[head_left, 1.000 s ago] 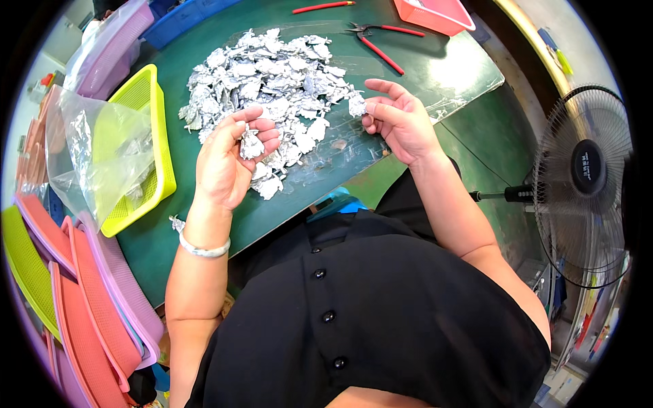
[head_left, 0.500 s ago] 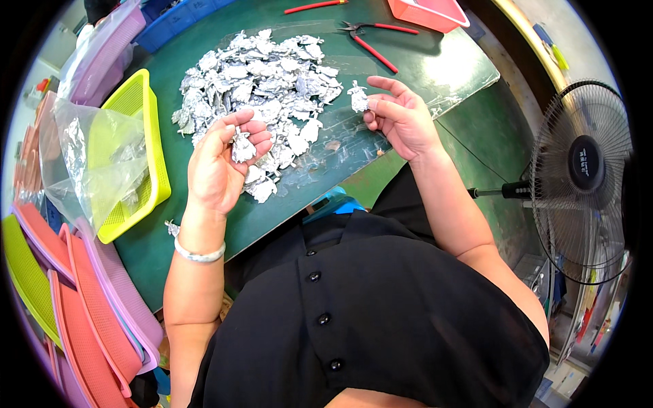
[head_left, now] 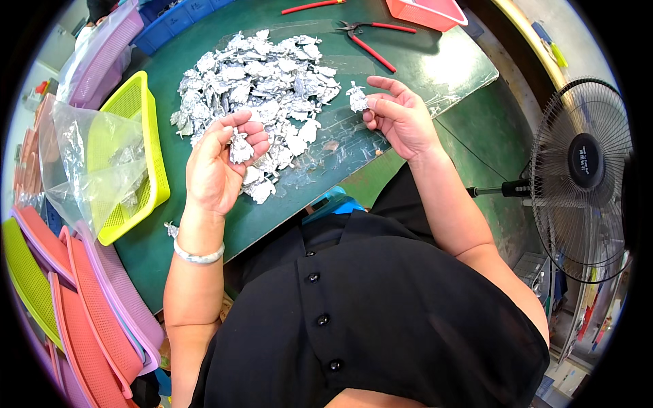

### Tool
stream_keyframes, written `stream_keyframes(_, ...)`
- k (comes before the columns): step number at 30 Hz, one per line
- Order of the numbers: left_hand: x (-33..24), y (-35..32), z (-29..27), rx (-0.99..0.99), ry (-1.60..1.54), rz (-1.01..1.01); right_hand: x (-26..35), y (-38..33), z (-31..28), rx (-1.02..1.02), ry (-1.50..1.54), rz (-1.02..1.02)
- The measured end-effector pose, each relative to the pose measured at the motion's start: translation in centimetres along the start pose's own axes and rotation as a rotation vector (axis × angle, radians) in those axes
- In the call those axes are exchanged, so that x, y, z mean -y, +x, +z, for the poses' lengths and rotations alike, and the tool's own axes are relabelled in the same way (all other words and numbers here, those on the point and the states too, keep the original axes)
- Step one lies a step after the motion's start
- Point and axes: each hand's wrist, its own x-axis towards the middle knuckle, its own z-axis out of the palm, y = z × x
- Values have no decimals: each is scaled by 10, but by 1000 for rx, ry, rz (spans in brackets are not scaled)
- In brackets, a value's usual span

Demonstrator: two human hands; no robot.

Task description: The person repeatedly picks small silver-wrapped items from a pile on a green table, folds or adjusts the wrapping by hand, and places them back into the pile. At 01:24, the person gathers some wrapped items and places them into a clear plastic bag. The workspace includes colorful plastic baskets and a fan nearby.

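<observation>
Green table (head_left: pixel 435 71) carries a heap of silver metal pieces (head_left: pixel 262 81), with red cutters (head_left: pixel 371 37) beyond and a yellow basket (head_left: pixel 136 153) holding a clear bag (head_left: pixel 88 163) at left. Left hand (head_left: pixel 218 166) pinches one piece (head_left: pixel 239 146) over the heap's near edge; right hand (head_left: pixel 401 119) pinches another piece (head_left: pixel 357 98) just beside the heap.

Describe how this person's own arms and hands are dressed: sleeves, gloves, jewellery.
Both forearms are bare and neither the left hand nor the right hand wears a glove. A thin silver-white bracelet circles the left wrist; the right wrist carries nothing. No rings are visible. The black buttoned top leaves the arms uncovered.
</observation>
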Motion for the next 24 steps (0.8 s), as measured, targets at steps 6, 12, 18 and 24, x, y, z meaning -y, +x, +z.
stream_keyframes(6,-3,-2,6,-36,-1,14,11,7,-15,-98,-216,-111)
stream_keyframes(12,-7,-1,1,-71,-47,63,16,20,-50,-327,-1287,-425)
stream_keyframes(18,-16,1,-6,-198,-17,77,17,11,-24,-358,-1611,-725)
stream_keyframes(24,-14,-2,0,-208,52,33,-21,-6,51,238,-1001,-545)
